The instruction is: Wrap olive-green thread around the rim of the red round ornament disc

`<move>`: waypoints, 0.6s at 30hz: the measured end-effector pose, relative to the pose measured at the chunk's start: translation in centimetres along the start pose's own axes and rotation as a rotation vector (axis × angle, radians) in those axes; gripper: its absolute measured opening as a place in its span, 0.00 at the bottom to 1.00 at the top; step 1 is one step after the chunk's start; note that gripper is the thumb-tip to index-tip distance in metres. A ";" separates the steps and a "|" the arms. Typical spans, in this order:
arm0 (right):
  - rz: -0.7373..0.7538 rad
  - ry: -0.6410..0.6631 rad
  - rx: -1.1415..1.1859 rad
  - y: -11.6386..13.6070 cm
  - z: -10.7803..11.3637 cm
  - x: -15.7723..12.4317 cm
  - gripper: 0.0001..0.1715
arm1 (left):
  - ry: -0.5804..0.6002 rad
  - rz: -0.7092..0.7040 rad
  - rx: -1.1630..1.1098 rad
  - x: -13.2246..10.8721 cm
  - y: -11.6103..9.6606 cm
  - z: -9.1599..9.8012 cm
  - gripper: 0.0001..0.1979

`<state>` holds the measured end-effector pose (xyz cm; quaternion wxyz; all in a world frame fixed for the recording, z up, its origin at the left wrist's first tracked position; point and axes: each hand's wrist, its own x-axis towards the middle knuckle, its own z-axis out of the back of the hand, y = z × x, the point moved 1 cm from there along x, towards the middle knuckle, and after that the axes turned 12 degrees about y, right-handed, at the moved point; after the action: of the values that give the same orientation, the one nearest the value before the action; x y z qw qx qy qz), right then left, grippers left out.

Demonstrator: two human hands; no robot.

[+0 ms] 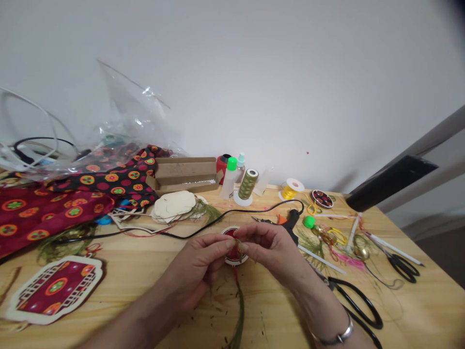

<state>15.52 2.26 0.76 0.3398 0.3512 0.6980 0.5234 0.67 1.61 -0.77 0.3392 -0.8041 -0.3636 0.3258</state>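
Above a round red ornament with a white rim, my left hand and my right hand meet at the fingertips. Both are closed in a pinch on a small olive-green piece, perhaps thread; its exact kind is too small to tell. My fingers hide part of the ornament. From its lower edge a red cord leads to a green thread tassel lying toward me. Just beyond my right hand is a black glue gun, and black-handled scissors lie beside my right forearm.
A framed fabric ornament lies at left, near patterned cloth. Behind stand an open cardboard box, a green-capped bottle and an olive thread spool. A black cable crosses the table. Smaller scissors lie right.
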 end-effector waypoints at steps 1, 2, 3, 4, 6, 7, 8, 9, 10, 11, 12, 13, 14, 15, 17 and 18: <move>0.000 0.009 0.010 -0.1 0.0 0.0 0.11 | 0.002 0.001 0.002 0.0 0.0 0.0 0.08; 0.000 0.014 0.019 -0.2 0.1 0.0 0.12 | 0.005 0.002 0.002 0.0 0.0 0.0 0.07; 0.000 0.017 0.027 -0.2 0.1 0.0 0.12 | 0.009 -0.003 0.002 0.0 0.0 0.1 0.07; 0.003 0.015 0.033 -0.3 0.1 0.0 0.11 | 0.013 -0.006 0.001 0.0 0.0 0.1 0.07; 0.014 0.003 0.035 -0.4 0.0 0.0 0.10 | 0.016 -0.013 0.000 0.0 0.1 0.1 0.06; 0.020 -0.004 0.030 -0.4 0.0 0.0 0.09 | 0.014 -0.014 0.006 0.0 0.1 0.1 0.06; 0.027 -0.011 0.020 -0.4 -0.1 0.1 0.08 | 0.010 -0.014 0.018 0.0 0.1 0.1 0.07; 0.033 -0.020 0.007 -0.3 -0.1 0.1 0.08 | 0.007 -0.017 0.036 0.0 0.2 0.1 0.07; 0.038 -0.033 -0.007 -0.3 -0.1 0.1 0.08 | 0.007 -0.019 0.054 -0.1 0.2 0.1 0.07; 0.044 -0.047 -0.020 -0.3 -0.2 0.1 0.08 | 0.011 -0.022 0.072 -0.1 0.2 0.1 0.08; 0.051 -0.064 -0.030 -0.2 -0.2 0.1 0.07 | 0.016 -0.025 0.086 0.0 0.3 0.0 0.08; 0.055 -0.084 -0.037 -0.2 -0.2 0.1 0.07 | 0.020 -0.025 0.098 0.0 0.3 0.0 0.08; 0.056 -0.106 -0.046 -0.1 -0.2 0.1 0.07 | 0.020 -0.025 0.111 0.0 0.3 0.0 0.08; 0.054 -0.127 -0.055 -0.1 -0.2 0.1 0.06 | 0.014 -0.024 0.126 0.0 0.4 0.0 0.08; 0.043 -0.158 -0.068 -0.1 -0.2 0.1 0.06 | -0.006 -0.025 0.161 0.0 0.4 0.0 0.07; 0.036 -0.165 -0.071 -0.1 -0.2 0.1 0.06 | -0.014 -0.030 0.177 0.0 0.3 0.0 0.06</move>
<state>15.29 2.25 0.68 0.3988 0.3934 0.6424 0.5230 0.75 1.41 -1.03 0.4112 -0.7631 -0.3480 0.3571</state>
